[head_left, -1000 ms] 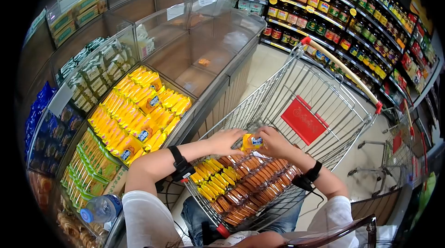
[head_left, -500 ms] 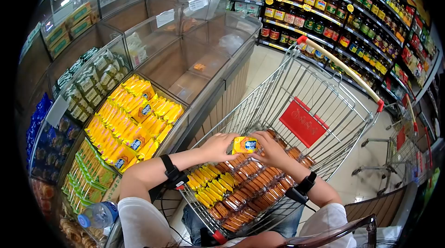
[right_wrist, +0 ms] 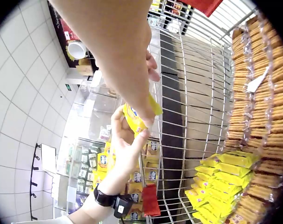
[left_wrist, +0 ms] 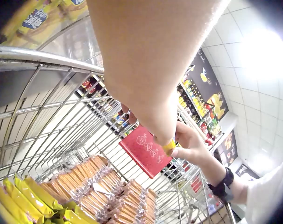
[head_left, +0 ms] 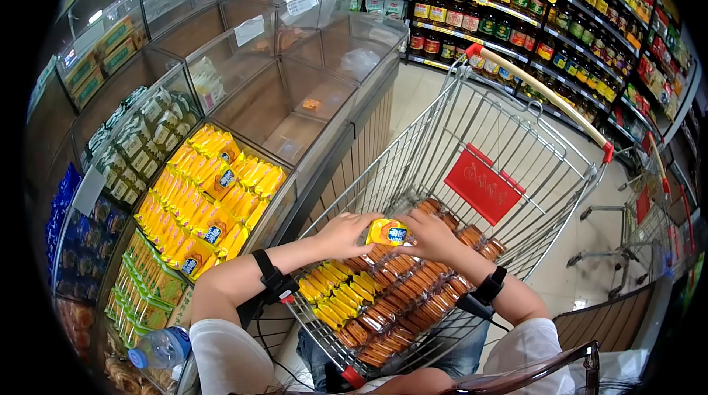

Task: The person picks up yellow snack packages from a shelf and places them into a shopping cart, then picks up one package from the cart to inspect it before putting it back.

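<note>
In the head view, both hands hold one small yellow snack packet (head_left: pixel 386 232) above the shopping cart. My left hand (head_left: pixel 348 234) pinches its left end and my right hand (head_left: pixel 429 236) grips the right end, with the printed blue-and-white label facing up. The right wrist view shows the left thumb and fingers around the yellow wrapper (right_wrist: pixel 132 117). Below the hands, rows of brown biscuits in clear wrapping (head_left: pixel 402 314) fill much of the cart basket. Beside them, at the left, lie several yellow packets (head_left: pixel 335 292).
A bin of similar yellow packets (head_left: pixel 210 207) stands left of the cart, alongside green-and-orange packs (head_left: pixel 147 281). A water bottle (head_left: pixel 158 348) lies near the bin edge. The red cart panel (head_left: pixel 484 185) is ahead; another cart (head_left: pixel 627 225) stands right. Jars line the shelves (head_left: pixel 509 11) behind.
The right hand has drawn back from over the packet to its right end, and the packet now lies flatter with its label in view. Over the last half second the hands barely move.
</note>
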### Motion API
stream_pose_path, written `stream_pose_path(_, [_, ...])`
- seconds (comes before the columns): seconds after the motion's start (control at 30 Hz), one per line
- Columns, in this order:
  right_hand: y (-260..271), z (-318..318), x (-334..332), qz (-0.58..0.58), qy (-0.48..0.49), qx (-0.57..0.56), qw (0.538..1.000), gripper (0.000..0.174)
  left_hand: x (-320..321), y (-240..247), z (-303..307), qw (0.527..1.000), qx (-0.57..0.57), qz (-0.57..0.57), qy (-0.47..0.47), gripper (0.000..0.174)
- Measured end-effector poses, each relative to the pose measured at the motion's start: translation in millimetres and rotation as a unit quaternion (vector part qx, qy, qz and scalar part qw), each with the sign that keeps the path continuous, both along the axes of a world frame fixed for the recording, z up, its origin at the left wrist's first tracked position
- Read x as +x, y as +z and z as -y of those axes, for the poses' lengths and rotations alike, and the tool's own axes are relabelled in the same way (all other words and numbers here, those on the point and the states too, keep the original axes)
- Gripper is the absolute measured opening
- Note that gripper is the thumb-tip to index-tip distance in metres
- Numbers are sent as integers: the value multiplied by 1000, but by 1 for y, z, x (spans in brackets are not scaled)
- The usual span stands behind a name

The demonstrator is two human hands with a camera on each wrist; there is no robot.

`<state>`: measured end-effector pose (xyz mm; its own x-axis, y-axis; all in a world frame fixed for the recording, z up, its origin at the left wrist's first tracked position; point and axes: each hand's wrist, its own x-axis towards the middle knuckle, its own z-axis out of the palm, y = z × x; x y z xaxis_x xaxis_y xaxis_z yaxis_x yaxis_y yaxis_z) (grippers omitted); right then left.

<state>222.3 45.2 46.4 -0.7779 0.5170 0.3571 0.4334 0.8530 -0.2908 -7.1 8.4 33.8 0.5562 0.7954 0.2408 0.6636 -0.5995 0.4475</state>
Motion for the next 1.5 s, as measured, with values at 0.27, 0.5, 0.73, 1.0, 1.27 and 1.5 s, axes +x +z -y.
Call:
stream_pose_path(0.27, [-9, 0, -2, -4, -20, -13, 1000, 68, 6, 4, 4, 990, -127, 45, 28, 63])
stream_pose_path(0.5, [-11, 5, -6, 18, -100, -121, 988, 53, 9, -23, -4, 917, -270, 292, 23, 49])
stream_pose_path(0.73, [-15, 10, -11, -131, -52, -396, 907, 35, 13, -17, 3, 883, -381, 271, -31, 48])
stream_pose_path(1.0, [-12, 7, -10, -81, -43, -341, 936, 30, 15, -16, 2, 847, -384, 365, -43, 49])
stream_pose_path(1.27, [-1, 3, -5, -12, -127, -219, 967, 31, 11, -16, -2, 836, -416, 355, -49, 44])
stream_pose_path(1.5, [-4, -3, -5, -161, -105, -315, 929, 23, 12, -14, 2, 826, -445, 341, -54, 40])
